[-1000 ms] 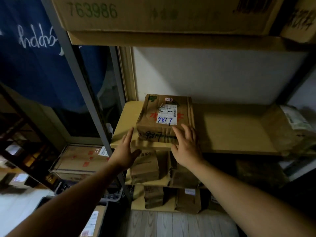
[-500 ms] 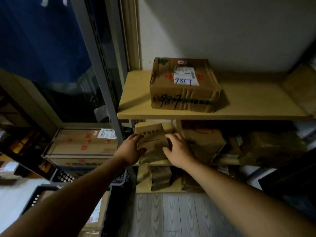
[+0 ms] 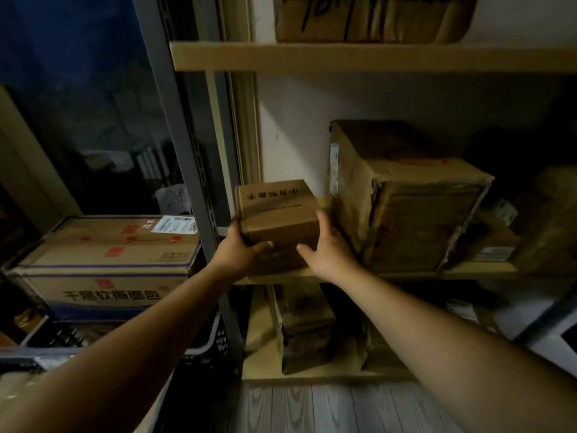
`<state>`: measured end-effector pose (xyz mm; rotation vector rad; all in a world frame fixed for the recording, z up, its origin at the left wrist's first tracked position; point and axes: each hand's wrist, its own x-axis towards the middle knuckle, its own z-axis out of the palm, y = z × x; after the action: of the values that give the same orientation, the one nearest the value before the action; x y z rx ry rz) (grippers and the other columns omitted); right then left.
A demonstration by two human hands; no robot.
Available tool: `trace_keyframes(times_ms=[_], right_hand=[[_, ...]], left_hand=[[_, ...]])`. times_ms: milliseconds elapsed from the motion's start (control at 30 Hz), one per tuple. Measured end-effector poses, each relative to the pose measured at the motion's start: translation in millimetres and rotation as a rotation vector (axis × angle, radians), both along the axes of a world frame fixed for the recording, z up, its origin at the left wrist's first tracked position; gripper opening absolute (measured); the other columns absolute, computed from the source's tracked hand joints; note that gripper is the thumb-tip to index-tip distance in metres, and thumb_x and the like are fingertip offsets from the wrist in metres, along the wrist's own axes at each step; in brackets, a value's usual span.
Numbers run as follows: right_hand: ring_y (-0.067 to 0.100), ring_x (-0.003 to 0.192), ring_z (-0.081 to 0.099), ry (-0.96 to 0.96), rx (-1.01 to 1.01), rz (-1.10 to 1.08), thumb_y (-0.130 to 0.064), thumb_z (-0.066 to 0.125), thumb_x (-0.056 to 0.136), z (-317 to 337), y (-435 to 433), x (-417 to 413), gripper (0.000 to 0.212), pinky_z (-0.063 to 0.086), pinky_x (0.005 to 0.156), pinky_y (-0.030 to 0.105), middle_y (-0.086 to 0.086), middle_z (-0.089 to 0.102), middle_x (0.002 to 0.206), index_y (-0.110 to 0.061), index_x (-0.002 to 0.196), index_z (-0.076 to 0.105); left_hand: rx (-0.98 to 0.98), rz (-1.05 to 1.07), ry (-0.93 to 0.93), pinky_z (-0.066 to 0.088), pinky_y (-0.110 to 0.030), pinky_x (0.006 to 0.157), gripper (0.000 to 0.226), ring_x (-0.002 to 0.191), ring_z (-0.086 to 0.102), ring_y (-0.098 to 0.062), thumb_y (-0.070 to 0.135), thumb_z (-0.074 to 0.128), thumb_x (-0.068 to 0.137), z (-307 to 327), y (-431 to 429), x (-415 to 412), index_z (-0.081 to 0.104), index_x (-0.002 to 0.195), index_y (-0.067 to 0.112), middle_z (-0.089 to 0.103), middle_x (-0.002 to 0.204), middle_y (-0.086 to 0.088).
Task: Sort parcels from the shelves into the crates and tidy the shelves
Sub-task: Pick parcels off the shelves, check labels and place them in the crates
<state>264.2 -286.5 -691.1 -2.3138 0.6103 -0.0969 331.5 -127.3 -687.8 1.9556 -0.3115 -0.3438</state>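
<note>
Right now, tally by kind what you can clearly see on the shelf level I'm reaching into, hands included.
small cardboard box: 1
large cardboard box: 1
hands: 2, left hand and right hand
Total: 4
The dim parcels farther right are too dark to count.

The left hand (image 3: 240,251) and right hand (image 3: 327,254) left the labelled parcel (image 3: 374,17) on the upper shelf (image 3: 343,56) and dropped to the shelf below. There they gripped the left and right sides of a small brown box (image 3: 278,214). The view swung down and nearer, leaving the labelled parcel cut off at the top edge.
</note>
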Motion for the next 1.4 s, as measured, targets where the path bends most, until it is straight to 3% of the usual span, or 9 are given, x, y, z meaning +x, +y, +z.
trace_keyframes(times_ms=[67, 167, 267, 567, 733, 900, 1100, 1233, 1400], right_hand=[[0.028, 0.124, 0.047, -0.099, 0.033, -0.028, -0.03, 0.053, 0.096, -19, 1, 2, 0.081, 0.043, 0.093, 0.037, 0.01, 0.034, 0.145, -0.041, 0.148, -0.007], [0.029, 0.129, 0.043, -0.249, 0.051, -0.089, -0.025, 0.055, 0.094, -36, 6, 0, 0.085, 0.043, 0.098, 0.042, 0.009, 0.027, 0.15, -0.047, 0.146, -0.008], [0.027, 0.132, 0.04, -0.358, 0.085, -0.114, -0.017, 0.056, 0.094, -40, 10, -10, 0.087, 0.043, 0.098, 0.041, 0.007, 0.022, 0.154, -0.049, 0.145, -0.007], [0.026, 0.138, 0.033, -0.54, 0.282, -0.187, -0.019, 0.058, 0.093, -13, 18, -15, 0.085, 0.035, 0.108, 0.045, 0.005, 0.024, 0.155, -0.037, 0.15, -0.003], [0.022, 0.137, 0.036, -0.535, 0.276, -0.171, -0.024, 0.053, 0.096, -15, 19, -13, 0.062, 0.033, 0.108, 0.035, 0.002, 0.036, 0.149, -0.022, 0.15, 0.022], [0.018, 0.139, 0.03, -0.541, 0.34, -0.067, -0.025, 0.056, 0.095, -9, 23, -15, 0.075, 0.028, 0.104, 0.027, -0.004, 0.027, 0.153, -0.033, 0.152, 0.008], [0.021, 0.144, 0.02, -0.596, 0.381, -0.075, -0.033, 0.06, 0.091, -1, 21, -21, 0.083, 0.025, 0.115, 0.045, -0.003, 0.016, 0.158, -0.031, 0.152, 0.003], [0.024, 0.139, 0.031, -0.504, 0.302, -0.118, -0.029, 0.056, 0.095, 2, 19, -23, 0.072, 0.032, 0.108, 0.037, 0.002, 0.028, 0.153, -0.021, 0.152, 0.013], [0.025, 0.137, 0.034, -0.425, 0.223, -0.13, -0.023, 0.051, 0.097, -9, 20, -23, 0.066, 0.034, 0.107, 0.038, 0.005, 0.03, 0.152, -0.021, 0.152, 0.014]], left_hand=[[-0.025, 0.023, 0.018, 0.048, -0.028, 0.083, 0.055, 0.111, 0.055, -0.018, 0.023, 0.067, 0.085, -23, 0, 4, 0.04, 0.133, 0.023, 0.057, 0.115, 0.007], [-0.023, 0.001, -0.048, 0.044, -0.019, 0.068, 0.047, 0.099, 0.058, -0.012, 0.024, 0.066, 0.086, -42, -1, 2, 0.045, 0.128, 0.023, 0.059, 0.108, 0.009], [-0.028, -0.01, -0.113, 0.045, -0.028, 0.079, 0.039, 0.095, 0.056, -0.01, 0.024, 0.06, 0.09, -42, 0, -9, 0.046, 0.126, 0.028, 0.057, 0.103, 0.013], [-0.229, 0.129, -0.168, 0.05, -0.032, 0.083, 0.037, 0.096, 0.062, -0.014, 0.023, 0.064, 0.087, -14, 18, -12, 0.047, 0.121, 0.022, 0.061, 0.109, 0.003], [-0.252, 0.068, -0.104, 0.052, -0.041, 0.088, 0.05, 0.102, 0.06, -0.015, 0.018, 0.063, 0.088, -26, 24, -10, 0.043, 0.134, 0.021, 0.058, 0.12, 0.001], [-0.275, 0.027, -0.103, 0.048, -0.041, 0.096, 0.064, 0.11, 0.057, -0.017, 0.019, 0.068, 0.082, -30, 26, -6, 0.04, 0.139, 0.023, 0.056, 0.126, 0.0], [-0.374, 0.005, -0.101, 0.055, -0.025, 0.071, 0.048, 0.103, 0.062, -0.014, 0.016, 0.061, 0.089, -15, 21, -7, 0.047, 0.133, 0.026, 0.061, 0.119, 0.002], [-0.259, 0.095, -0.157, 0.056, -0.035, 0.079, 0.029, 0.099, 0.063, -0.018, 0.02, 0.053, 0.094, -10, 16, -11, 0.05, 0.122, 0.023, 0.061, 0.116, -0.001], [-0.254, 0.06, -0.108, 0.053, -0.046, 0.09, 0.039, 0.106, 0.06, -0.022, 0.017, 0.05, 0.095, -14, 18, -10, 0.043, 0.133, 0.025, 0.057, 0.124, -0.003]])
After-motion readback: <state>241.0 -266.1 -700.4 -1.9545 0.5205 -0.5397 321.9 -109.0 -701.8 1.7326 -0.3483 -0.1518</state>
